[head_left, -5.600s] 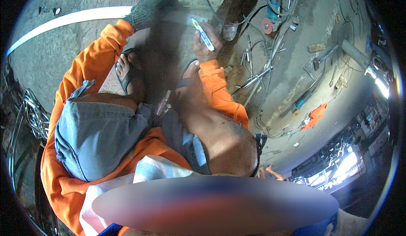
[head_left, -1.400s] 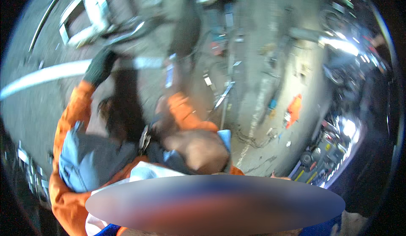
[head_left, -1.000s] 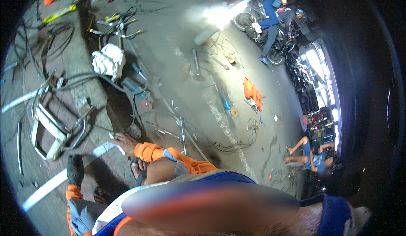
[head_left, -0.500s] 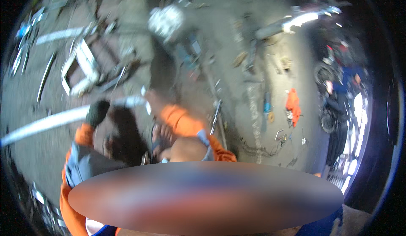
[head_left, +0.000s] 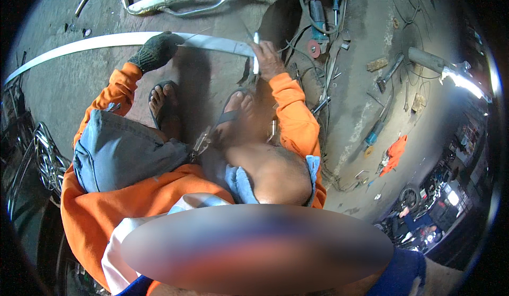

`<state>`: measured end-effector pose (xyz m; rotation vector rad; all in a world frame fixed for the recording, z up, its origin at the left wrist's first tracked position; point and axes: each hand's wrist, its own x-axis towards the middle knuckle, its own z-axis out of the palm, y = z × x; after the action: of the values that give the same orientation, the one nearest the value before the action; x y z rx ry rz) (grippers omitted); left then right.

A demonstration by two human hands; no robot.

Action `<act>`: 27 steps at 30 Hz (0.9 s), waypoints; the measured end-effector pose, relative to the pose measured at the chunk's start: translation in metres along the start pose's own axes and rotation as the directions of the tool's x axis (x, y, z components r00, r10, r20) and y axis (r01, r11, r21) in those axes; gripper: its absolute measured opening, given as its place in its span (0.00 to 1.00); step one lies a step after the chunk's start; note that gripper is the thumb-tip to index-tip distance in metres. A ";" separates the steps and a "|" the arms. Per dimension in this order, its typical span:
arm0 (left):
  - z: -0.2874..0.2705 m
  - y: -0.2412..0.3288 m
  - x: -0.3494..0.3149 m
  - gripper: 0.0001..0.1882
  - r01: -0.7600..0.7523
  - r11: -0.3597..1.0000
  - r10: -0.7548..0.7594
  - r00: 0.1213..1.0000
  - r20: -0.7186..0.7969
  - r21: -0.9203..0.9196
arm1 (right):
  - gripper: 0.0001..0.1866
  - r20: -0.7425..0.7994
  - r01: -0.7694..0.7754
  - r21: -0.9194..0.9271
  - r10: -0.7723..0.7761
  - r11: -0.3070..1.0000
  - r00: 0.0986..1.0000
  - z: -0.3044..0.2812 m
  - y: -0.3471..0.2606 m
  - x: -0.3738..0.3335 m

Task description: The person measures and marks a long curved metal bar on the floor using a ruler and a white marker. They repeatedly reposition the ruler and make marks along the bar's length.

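White metal strip (head_left: 106,40) flat on concrete floor (head_left: 69,84), pinned by gloved left hand (head_left: 155,52). Right hand (head_left: 266,60), well apart, clamped on pale marker (head_left: 256,52) touching strip's end. Seemingly mid-marking; no cut visible yet, 2 sandalled feet just behind.

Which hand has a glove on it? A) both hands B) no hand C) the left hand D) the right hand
C: the left hand wears a dark knit glove and rests on the long white metal strip, while the right hand is bare and grips a small white marker-like tool.
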<state>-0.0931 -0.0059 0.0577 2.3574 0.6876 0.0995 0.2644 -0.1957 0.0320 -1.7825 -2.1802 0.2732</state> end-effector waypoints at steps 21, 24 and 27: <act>0.023 0.028 0.068 0.13 -0.091 0.974 0.061 0.987 0.148 0.208 | 0.23 -0.255 -0.351 0.845 0.881 0.404 0.399 -0.016 -0.057 -0.047; 0.026 0.026 0.067 0.13 -0.052 0.976 0.019 0.987 0.157 0.212 | 0.21 -0.255 -0.286 0.867 0.856 0.409 0.450 -0.013 -0.074 -0.043; 0.026 0.024 0.061 0.15 -0.074 0.983 0.066 0.996 0.053 0.171 | 0.17 -0.216 -0.150 0.932 0.837 0.331 0.503 -0.006 -0.078 -0.037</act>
<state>-0.0233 -0.0056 0.0466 2.5417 0.6123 0.0152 0.2014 -0.2480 0.0599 -1.5286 -0.5513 0.5713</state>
